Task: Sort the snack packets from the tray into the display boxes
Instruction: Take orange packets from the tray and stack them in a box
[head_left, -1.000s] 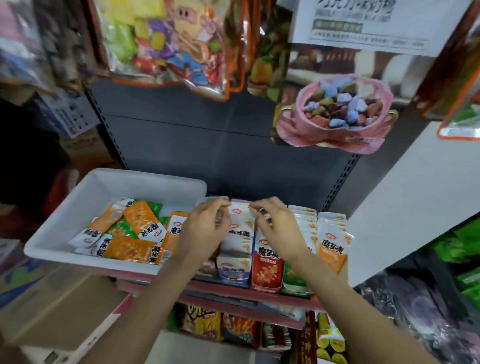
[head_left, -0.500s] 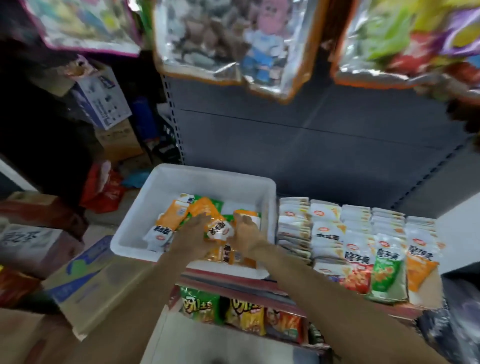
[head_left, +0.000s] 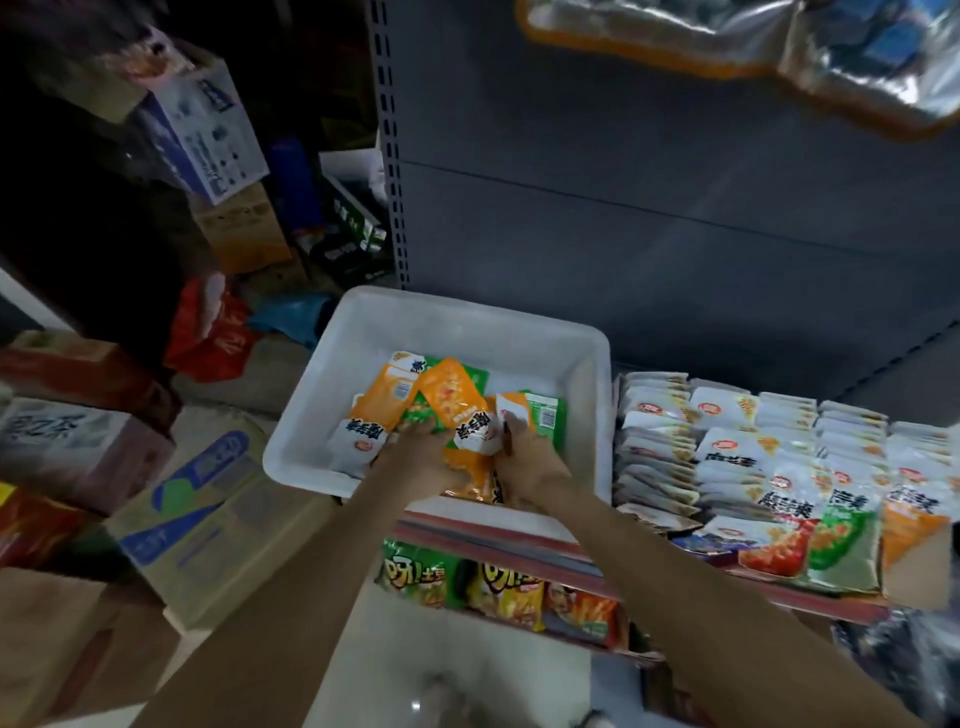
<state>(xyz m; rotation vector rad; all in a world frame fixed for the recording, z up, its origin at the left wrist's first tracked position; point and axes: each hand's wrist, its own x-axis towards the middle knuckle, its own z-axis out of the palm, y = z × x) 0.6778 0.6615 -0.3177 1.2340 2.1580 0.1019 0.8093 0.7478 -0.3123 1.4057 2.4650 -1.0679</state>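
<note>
A white plastic tray (head_left: 587, 364) sits on the shelf and holds several orange and green snack packets (head_left: 384, 400). Both hands are inside its near side. My left hand (head_left: 415, 457) lies on the pile with its fingers curled round an orange packet (head_left: 457, 405) that tilts up between the hands. My right hand (head_left: 530, 457) pinches the white edge of a packet (head_left: 511, 413) next to a green one (head_left: 545, 415). To the right stand the display boxes (head_left: 753, 457), packed with upright rows of white, red, green and orange packets.
Grey shelf backing (head_left: 623, 208) rises behind the tray. Large snack bags (head_left: 779, 47) hang overhead at the top right. Cardboard cartons (head_left: 197, 519) are stacked on the floor at the left. A lower shelf holds green and yellow snack bags (head_left: 467, 577).
Both hands left the display boxes and moved left into the tray, where they now hold packets. The camera swung left and down, so the tray sits mid-frame.
</note>
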